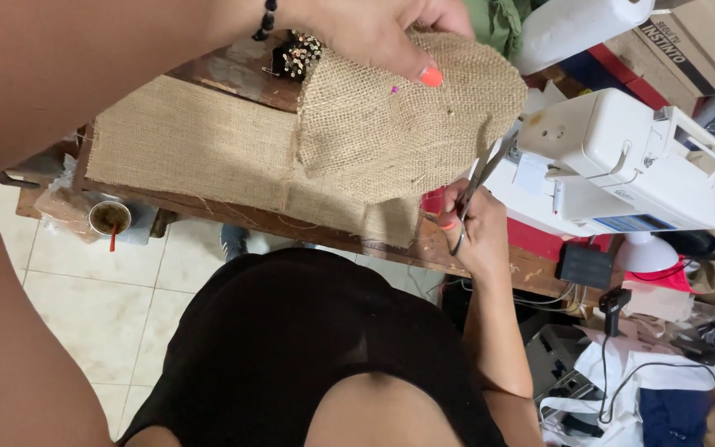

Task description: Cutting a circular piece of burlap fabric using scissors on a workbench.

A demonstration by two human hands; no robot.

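Note:
My left hand point(378, 33) holds up a rounded piece of tan burlap point(399, 124) by its top edge, thumb pressed on the cloth. A pink-headed pin point(395, 88) sticks in it. My right hand point(472, 223) grips metal scissors point(483, 175), whose blades meet the burlap's right edge. A larger strip of burlap point(192, 141) lies flat on the wooden table point(531, 269) beneath.
A white sewing machine point(622, 157) stands on the table to the right. A black pincushion full of pins point(295, 56) sits at the back. A cup with a red straw point(110, 219) is low on the left. Cables, cloth and boxes crowd the right side; tiled floor below.

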